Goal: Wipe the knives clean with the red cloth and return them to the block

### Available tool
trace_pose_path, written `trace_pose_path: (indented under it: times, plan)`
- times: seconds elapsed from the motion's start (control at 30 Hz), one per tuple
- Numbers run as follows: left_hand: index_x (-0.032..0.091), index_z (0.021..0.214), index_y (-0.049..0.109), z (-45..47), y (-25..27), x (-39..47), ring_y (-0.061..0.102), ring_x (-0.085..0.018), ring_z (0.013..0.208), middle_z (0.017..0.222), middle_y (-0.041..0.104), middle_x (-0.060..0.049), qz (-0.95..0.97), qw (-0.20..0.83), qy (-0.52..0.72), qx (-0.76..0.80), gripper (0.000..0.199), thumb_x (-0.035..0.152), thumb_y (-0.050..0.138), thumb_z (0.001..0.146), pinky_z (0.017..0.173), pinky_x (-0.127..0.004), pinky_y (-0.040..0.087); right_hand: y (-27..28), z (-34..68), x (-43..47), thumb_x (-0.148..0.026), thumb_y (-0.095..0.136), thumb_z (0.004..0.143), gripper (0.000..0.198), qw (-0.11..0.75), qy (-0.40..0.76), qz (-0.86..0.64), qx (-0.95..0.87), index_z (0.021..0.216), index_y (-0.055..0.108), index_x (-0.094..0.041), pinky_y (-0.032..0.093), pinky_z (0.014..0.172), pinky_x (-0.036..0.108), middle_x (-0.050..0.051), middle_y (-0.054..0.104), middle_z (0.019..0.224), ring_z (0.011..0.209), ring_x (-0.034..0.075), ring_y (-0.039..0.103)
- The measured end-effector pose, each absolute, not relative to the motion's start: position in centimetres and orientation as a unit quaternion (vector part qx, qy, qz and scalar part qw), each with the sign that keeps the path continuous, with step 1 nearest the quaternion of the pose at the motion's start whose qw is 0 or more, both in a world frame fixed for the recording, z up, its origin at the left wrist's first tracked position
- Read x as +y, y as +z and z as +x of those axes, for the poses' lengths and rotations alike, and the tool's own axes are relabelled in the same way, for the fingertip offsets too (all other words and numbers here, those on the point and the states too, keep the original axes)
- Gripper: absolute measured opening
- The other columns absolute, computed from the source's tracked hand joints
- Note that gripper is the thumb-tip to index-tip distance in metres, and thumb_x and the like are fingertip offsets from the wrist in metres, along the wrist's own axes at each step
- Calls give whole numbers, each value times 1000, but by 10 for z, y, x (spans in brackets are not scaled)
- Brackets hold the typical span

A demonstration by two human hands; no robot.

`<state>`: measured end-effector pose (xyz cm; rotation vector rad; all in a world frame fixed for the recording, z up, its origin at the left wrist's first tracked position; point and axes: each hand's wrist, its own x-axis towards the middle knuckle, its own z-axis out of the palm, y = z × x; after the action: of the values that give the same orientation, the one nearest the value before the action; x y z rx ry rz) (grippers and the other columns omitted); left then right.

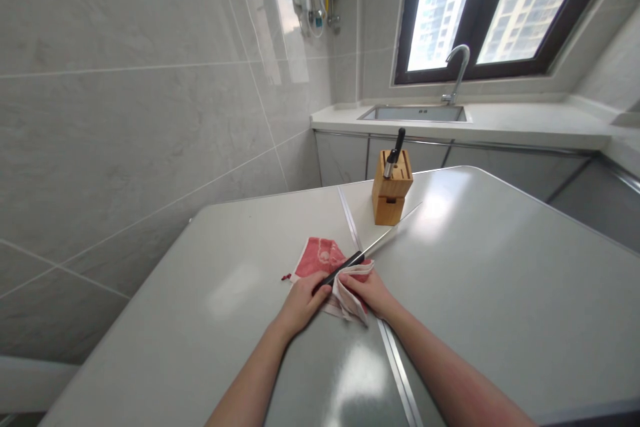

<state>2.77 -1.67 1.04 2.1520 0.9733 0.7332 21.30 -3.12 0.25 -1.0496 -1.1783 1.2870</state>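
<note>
A long knife [345,268] with a black handle points away to the upper right, its thin blade seen nearly edge-on. My left hand [303,301] is closed around the rear of the handle. In my right hand [369,290] is a folded part of a red and white cloth [320,255], pressed against the handle's side. The rest of the cloth lies on the table under the handle. The blade's tip reaches just right of a wooden knife block [393,190], which holds a black-handled tool [395,153] in its top.
The pale glossy table [240,240] has a metal seam strip [397,360] running front to back. A tiled wall [150,133] stands on the left. Behind the table are a white counter [525,120], a sink [415,113] with a faucet [461,63], and a window.
</note>
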Motion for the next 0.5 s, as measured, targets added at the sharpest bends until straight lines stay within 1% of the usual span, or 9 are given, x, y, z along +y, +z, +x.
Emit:
trace_pose_path:
  times: [0.2,0.4,0.5]
  plan:
    - [15,94,63,28,12,-17,59,-20,82,87,66,-7,818,331,279,378,39,45,37,90,79,-30,43,5,213,-32,-41,71,66,27,517,546,-434,-496,75,66,-16,50,76,35,5,69,79,76,20,64]
    - [16,98,63,29,16,-17,59,-21,86,92,67,-8,819,344,279,366,37,43,39,90,81,-30,43,6,214,-32,-41,71,66,27,521,536,-446,-493,72,64,-16,49,75,34,4,68,76,75,20,63]
    - [16,100,64,29,18,-18,60,-21,88,94,68,-7,816,352,280,363,35,41,42,89,83,-30,43,4,214,-31,-42,71,65,29,521,533,-451,-491,74,65,-15,49,75,34,5,69,78,76,20,63]
